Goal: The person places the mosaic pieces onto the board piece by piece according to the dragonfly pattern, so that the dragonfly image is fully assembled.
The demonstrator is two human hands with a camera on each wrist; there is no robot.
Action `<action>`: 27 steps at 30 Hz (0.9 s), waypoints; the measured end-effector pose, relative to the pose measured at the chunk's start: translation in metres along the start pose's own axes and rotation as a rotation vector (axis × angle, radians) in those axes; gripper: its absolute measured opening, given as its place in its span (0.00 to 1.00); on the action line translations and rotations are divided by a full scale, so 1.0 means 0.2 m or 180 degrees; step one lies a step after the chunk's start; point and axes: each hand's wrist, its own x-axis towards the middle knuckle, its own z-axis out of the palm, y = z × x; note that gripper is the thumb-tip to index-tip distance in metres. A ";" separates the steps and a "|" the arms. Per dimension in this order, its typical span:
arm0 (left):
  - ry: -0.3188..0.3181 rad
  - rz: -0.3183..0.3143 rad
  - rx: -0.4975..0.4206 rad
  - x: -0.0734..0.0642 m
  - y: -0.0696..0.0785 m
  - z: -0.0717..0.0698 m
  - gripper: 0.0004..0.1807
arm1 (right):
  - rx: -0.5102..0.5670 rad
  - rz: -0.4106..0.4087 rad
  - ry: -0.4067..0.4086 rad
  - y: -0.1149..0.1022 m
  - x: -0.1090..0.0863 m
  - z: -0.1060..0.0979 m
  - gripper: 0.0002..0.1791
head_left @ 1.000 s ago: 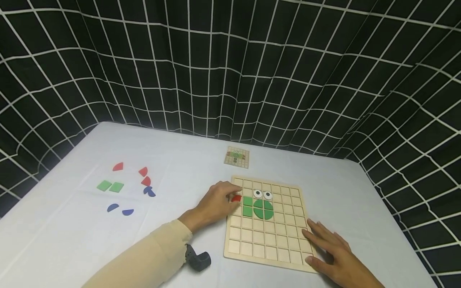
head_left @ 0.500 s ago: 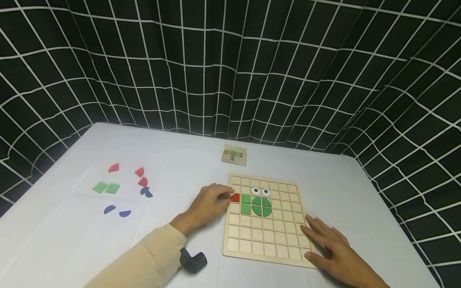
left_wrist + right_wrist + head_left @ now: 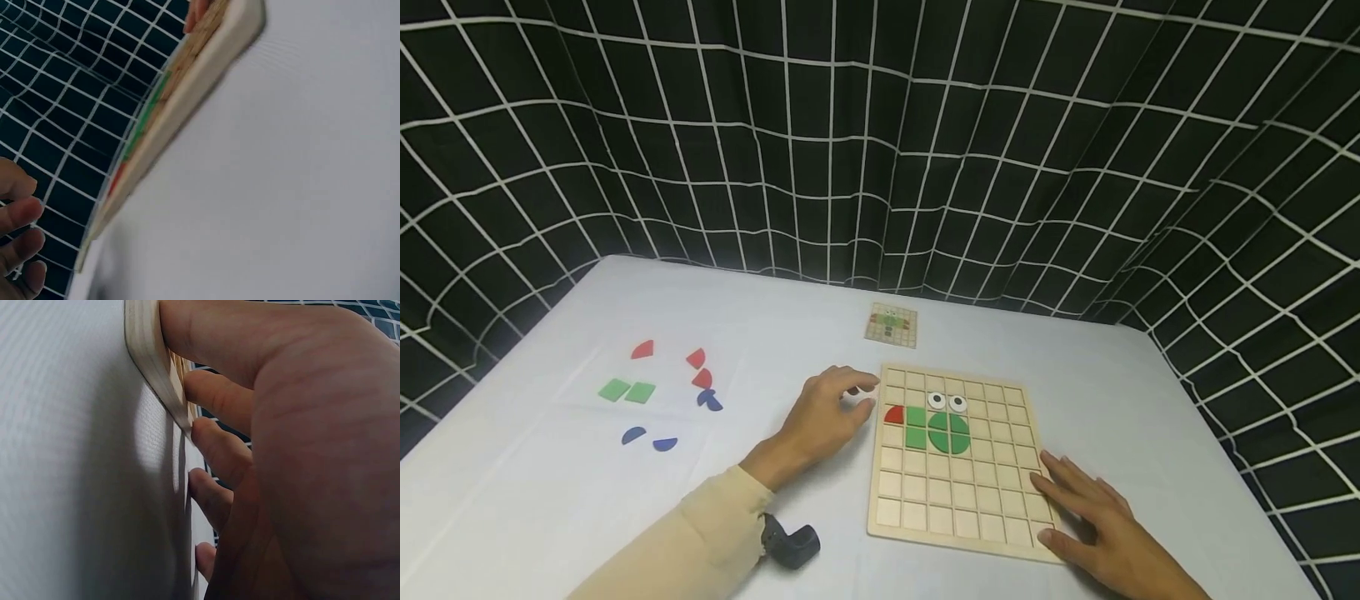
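A wooden grid board (image 3: pixel 940 500) lies on the white table. In its cells sit a red quarter-circle piece (image 3: pixel 894 415), two green squares (image 3: pixel 916 427), a green circle made of quarter pieces (image 3: pixel 949 433) and two eye pieces (image 3: pixel 947 402). Just off the board's left edge hovers my left hand (image 3: pixel 823 417), thumb and fingers apart, holding nothing. My right hand (image 3: pixel 1093 521) rests on the board's right edge with spread fingers; the right wrist view shows its thumb and fingertips against the wooden rim (image 3: pixel 147 350).
Left on the table lie red quarter pieces (image 3: pixel 643 349), green squares (image 3: pixel 614 389) and several blue pieces (image 3: pixel 665 444). Behind the board is a small pattern card (image 3: pixel 891 325). A black gridded curtain (image 3: pixel 850 150) surrounds the table. A dark device (image 3: pixel 792 546) sits at the left wrist.
My left hand has let go of the red quarter piece, which lies in a left-column cell, and has drawn back left off the board. The right hand stays in place.
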 end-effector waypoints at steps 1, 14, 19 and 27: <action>0.0045 0.0027 0.0018 0.00 0.00 -0.02 0.14 | 0.0008 -0.0008 0.0007 0.00 0.00 0.00 0.35; 0.0853 -0.0163 0.0511 -0.07 -0.11 -0.48 0.15 | -0.0029 -0.0192 0.0065 0.01 0.00 0.01 0.34; 0.1043 -0.0558 0.0705 -0.12 -0.16 -0.65 0.14 | -0.0009 -0.0149 0.0047 0.01 0.00 0.01 0.35; 0.1200 -0.1115 0.0983 -0.17 -0.23 -0.86 0.15 | -0.0045 -0.0251 0.0091 0.00 0.00 0.00 0.34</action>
